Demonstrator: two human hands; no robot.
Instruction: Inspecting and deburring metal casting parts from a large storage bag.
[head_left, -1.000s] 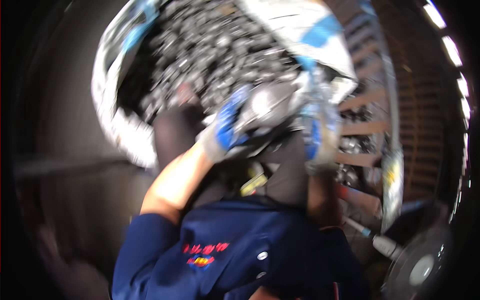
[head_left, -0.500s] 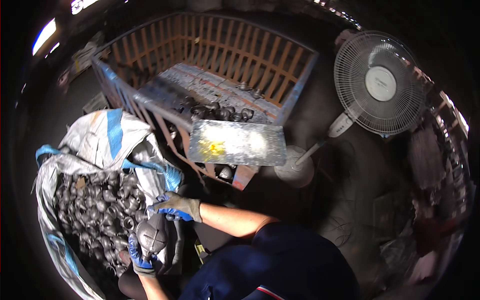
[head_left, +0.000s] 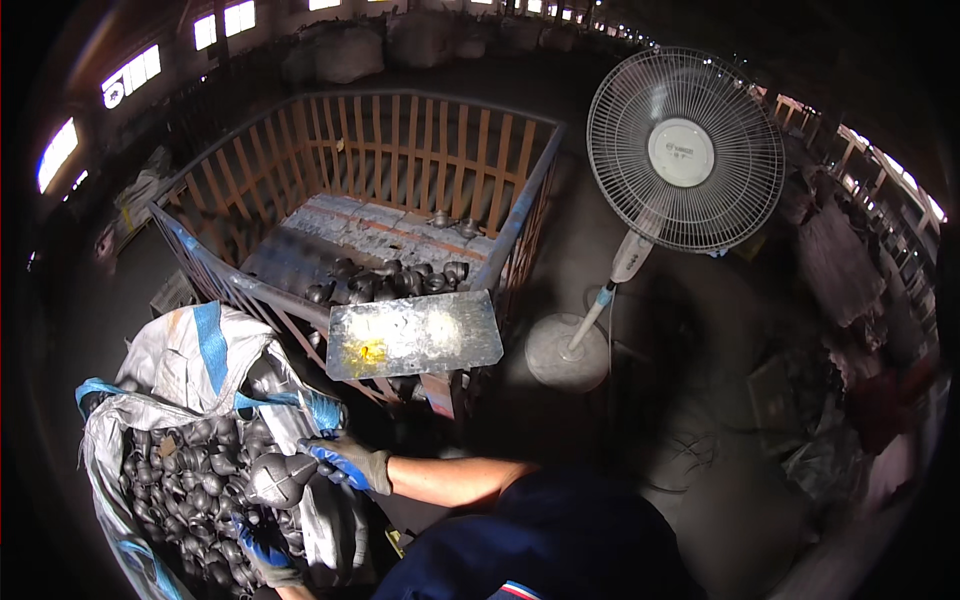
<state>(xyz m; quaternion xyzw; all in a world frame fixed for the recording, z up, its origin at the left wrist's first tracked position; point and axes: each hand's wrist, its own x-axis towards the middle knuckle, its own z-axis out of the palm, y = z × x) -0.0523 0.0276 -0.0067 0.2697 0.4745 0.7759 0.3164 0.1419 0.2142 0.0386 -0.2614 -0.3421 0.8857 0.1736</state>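
My right hand [head_left: 345, 462], in a grey glove with a blue palm, grips the narrow end of a large grey metal casting [head_left: 276, 482]. The casting has a rounded body with a seam line across it and hangs over the open bag. Below it and apart from it, my gloved left hand [head_left: 264, 552] is open, its fingers spread above the contents of the bag. Many smaller dark metal fittings [head_left: 190, 500] fill the white woven bag [head_left: 160, 345] with blue straps.
Beyond the bag stands a rusty slatted metal crate [head_left: 360, 130] with a pile of castings [head_left: 400, 283] inside. A shiny metal plate [head_left: 415, 338] rests at its near corner. To the right stands a pedestal fan [head_left: 683, 152] on a round base [head_left: 566, 352].
My left hand has let go of the casting and dropped lower over the bag. The right hand keeps the casting, now turned more sideways. The view has tilted up.
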